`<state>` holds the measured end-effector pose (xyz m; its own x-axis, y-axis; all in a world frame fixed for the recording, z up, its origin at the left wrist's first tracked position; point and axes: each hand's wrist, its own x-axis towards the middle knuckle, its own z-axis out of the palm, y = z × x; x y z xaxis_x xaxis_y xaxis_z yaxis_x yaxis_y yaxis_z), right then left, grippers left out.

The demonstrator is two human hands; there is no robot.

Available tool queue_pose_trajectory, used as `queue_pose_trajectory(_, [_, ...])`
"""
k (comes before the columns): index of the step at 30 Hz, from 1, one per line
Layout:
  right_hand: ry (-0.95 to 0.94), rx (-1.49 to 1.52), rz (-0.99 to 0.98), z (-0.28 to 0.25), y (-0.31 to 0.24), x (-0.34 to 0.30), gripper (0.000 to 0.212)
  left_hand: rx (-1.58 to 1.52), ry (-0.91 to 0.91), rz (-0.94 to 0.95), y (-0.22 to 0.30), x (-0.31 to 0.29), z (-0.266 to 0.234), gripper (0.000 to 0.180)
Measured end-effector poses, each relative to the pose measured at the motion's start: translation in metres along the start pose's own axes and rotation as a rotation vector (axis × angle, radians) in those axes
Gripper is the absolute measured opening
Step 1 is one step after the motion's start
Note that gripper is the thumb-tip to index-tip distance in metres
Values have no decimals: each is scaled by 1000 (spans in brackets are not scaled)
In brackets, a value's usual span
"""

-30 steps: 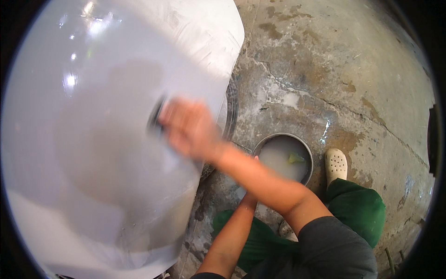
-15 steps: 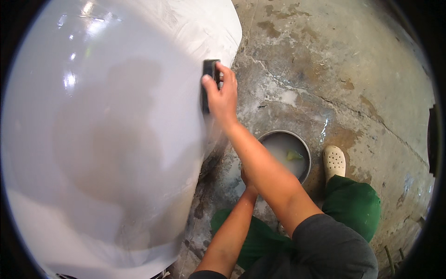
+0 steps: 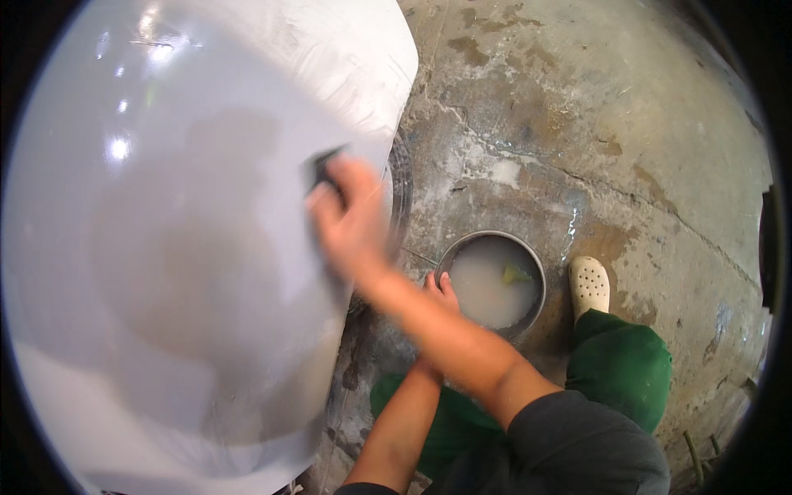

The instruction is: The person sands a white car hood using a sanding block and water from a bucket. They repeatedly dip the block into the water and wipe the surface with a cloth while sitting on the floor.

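My right hand (image 3: 351,219) is closed around a dark sanding block (image 3: 328,165), blurred by motion. The block lies against the smooth, pale grey-white car body panel (image 3: 190,214), a little inside its right edge. Beneath my right forearm, my left hand (image 3: 443,290) is at the left rim of a round grey bucket (image 3: 540,301), its fingers bent at the rim and partly hidden. Cloudy water (image 3: 483,285) fills part of the bucket, with a yellow-green piece (image 3: 516,274), perhaps a sponge or cloth, in it.
Part of a dark tyre (image 3: 401,186) shows beside the panel's edge. White sheeting (image 3: 346,58) covers the area beyond the panel. The concrete floor (image 3: 528,124) is stained, wet in patches and cracked. My beige clog (image 3: 590,285) stands right of the bucket.
My right hand has moved left with the sanding block, from the panel's edge onto its surface, and the block has turned. My left hand's fingers now show at the bucket's rim.
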<state>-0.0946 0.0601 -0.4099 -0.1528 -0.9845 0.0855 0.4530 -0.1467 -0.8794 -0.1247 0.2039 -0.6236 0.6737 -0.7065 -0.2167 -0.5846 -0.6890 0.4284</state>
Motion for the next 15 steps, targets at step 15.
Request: queue_pose_trajectory(15, [-221,-176,-447,-3,-14,-48,49,-65,-9,50,6,-3,-5,53])
